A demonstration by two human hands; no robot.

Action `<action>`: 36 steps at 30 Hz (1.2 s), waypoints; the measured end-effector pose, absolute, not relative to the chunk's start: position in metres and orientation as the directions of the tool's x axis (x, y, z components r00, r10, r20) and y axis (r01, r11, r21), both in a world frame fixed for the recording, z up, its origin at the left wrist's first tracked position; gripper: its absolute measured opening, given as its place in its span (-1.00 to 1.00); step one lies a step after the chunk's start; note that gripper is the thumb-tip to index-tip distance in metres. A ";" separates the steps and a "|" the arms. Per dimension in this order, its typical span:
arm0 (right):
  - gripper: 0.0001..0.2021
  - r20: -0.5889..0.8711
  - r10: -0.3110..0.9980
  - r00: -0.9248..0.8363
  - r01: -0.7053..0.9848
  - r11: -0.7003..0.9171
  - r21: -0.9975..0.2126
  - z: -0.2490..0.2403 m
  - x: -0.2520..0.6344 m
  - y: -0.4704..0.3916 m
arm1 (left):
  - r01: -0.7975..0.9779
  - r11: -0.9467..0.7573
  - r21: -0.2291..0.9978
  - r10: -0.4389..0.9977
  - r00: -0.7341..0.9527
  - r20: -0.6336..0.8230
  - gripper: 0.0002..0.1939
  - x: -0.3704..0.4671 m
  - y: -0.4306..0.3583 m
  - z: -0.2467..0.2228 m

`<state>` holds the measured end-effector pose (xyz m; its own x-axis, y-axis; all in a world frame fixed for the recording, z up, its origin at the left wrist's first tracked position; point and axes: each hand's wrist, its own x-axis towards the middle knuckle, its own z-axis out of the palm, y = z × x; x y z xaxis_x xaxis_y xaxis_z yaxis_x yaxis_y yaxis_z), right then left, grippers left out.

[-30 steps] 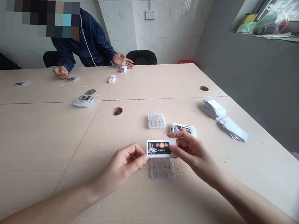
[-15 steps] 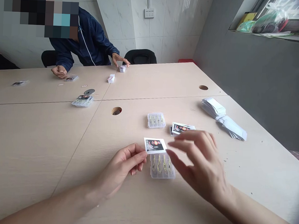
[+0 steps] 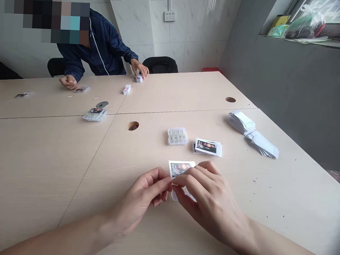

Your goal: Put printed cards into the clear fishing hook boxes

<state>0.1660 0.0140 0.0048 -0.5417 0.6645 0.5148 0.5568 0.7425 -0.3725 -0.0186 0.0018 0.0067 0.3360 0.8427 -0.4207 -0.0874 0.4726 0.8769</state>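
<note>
My left hand [image 3: 147,198] pinches the lower left corner of a printed card [image 3: 179,167], dark with red and white print. Over the card's right part lies my right hand [image 3: 206,196], its thumb and forefinger brought close together at the card's lower left edge; whether they grip it cannot be made out. Beneath both hands sits a clear plastic box [image 3: 175,195], mostly hidden by fingers. Beyond them are another clear compartment box [image 3: 178,136] with small items inside and a stack of printed cards [image 3: 208,146].
White paper slips [image 3: 242,123] lie fanned at the right of the table [image 3: 143,231]. Back left are stacked clear boxes [image 3: 95,115] and a metal disc [image 3: 102,104]. Across the table, a person in a blue jacket [image 3: 106,45] handles small boxes and white stacks [image 3: 126,89].
My right hand has moved left and down onto the card and toward my left fingertips. The card and my left hand have shifted slightly right. The printed card stack is now uncovered.
</note>
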 end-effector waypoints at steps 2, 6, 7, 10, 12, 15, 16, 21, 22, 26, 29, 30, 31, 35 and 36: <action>-0.87 0.519 0.663 -0.540 0.558 0.743 -0.370 0.004 0.166 0.014 | -0.088 0.472 0.877 0.842 0.342 -0.418 -0.77 -0.018 0.002 0.007; -0.86 0.531 0.654 -0.538 0.558 0.749 -0.358 0.004 0.166 0.015 | -0.082 0.473 0.877 0.839 0.345 -0.421 -0.78 -0.018 0.001 0.007; -0.86 0.534 0.651 -0.539 0.559 0.751 -0.352 0.004 0.166 0.015 | -0.081 0.476 0.876 0.838 0.343 -0.424 -0.78 -0.018 0.001 0.007; -0.86 0.531 0.641 -0.554 0.562 0.759 -0.328 0.005 0.166 0.016 | -0.087 0.479 0.873 0.836 0.348 -0.424 -0.76 -0.018 0.001 0.007; -0.86 0.529 0.630 -0.569 0.556 0.768 -0.317 0.006 0.166 0.016 | -0.091 0.477 0.874 0.836 0.353 -0.420 -0.75 -0.018 0.001 0.006; -0.85 0.531 0.623 -0.574 0.547 0.775 -0.317 0.006 0.165 0.015 | -0.087 0.473 0.877 0.836 0.358 -0.416 -0.76 -0.018 0.001 0.006; -0.85 0.530 0.621 -0.578 0.538 0.778 -0.325 0.006 0.164 0.015 | -0.082 0.467 0.881 0.839 0.356 -0.411 -0.77 -0.019 0.001 0.005; -0.87 0.533 0.648 -0.544 0.489 0.761 -0.426 0.008 0.171 0.017 | -0.002 0.417 0.909 0.861 0.322 -0.394 -0.78 -0.021 0.004 0.006; -0.88 0.533 0.674 -0.512 0.501 0.738 -0.452 0.008 0.174 0.019 | 0.018 0.406 0.914 0.864 0.318 -0.390 -0.78 -0.022 0.004 0.006; -0.96 0.526 0.738 -0.424 0.543 0.671 -0.505 0.009 0.180 0.027 | 0.081 0.358 0.930 0.873 0.324 -0.364 -0.78 -0.025 0.005 0.007; -0.93 0.528 0.719 -0.452 0.528 0.693 -0.491 0.007 0.178 0.027 | 0.142 0.298 0.944 0.884 0.332 -0.329 -0.78 -0.027 0.004 0.006; -0.92 0.530 0.708 -0.467 0.527 0.704 -0.477 0.006 0.176 0.026 | 0.156 0.269 0.950 0.892 0.333 -0.307 -0.77 -0.027 0.004 0.006; -0.92 0.532 0.700 -0.476 0.525 0.711 -0.467 0.005 0.175 0.025 | 0.165 0.238 0.957 0.900 0.334 -0.281 -0.78 -0.027 0.003 0.005; -0.93 0.529 0.697 -0.484 0.509 0.716 -0.478 0.006 0.172 0.021 | 0.174 0.122 0.977 0.927 0.332 -0.175 -0.82 -0.026 0.001 0.005; -0.93 0.528 0.700 -0.481 0.505 0.714 -0.486 0.007 0.171 0.020 | 0.171 0.095 0.981 0.932 0.331 -0.148 -0.83 -0.026 0.001 0.004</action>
